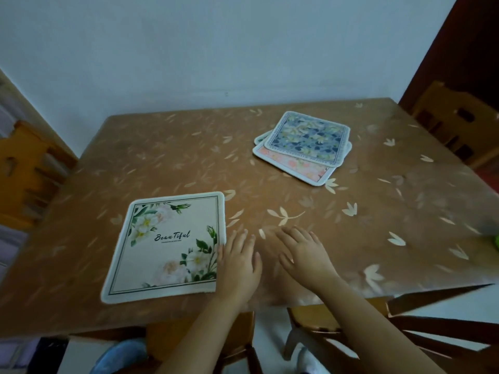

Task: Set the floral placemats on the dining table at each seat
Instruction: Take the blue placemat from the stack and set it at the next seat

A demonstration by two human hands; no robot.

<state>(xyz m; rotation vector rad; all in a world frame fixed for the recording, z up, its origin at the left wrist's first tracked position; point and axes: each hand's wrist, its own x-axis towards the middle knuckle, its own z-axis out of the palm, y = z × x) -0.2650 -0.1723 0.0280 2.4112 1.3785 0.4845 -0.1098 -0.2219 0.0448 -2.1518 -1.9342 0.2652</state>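
**A:** Where is the white placemat [167, 247] lying?

**B:** It is lying flat at the near left of the tabletop [172, 157], close to the near edge. The left hand [239, 260] is resting beside it with straight fingers touching its right border. Its grip is wide and is holding nothing. The right hand [302, 252] is lying flat just beside it on bare tabletop, fingers spread, grip wide and likewise empty.

**A:** And the others?

**B:** The stack [302, 149] is sitting well apart, toward the far right. The blue placemat [307, 137] is lying askew on the pink placemat [297, 168]. A third edge seems to be peeking out beneath, though I cannot tell for sure.

**A:** What is risking trouble?

**B:** The covering is looking glossy, so I am judging that a sideways nudge from the left hand could send the white placemat crooked. Pulling only the top of the stack could drag the lower ones along.

**A:** Is anything standing in the way?

**B:** Nothing is lying between the hands and the stack. A left chair [24, 168], a far chair [459, 125] and a near chair [421, 322] are crowding the sides. A green thing [496, 240] is showing at the right border, too cut off to name.
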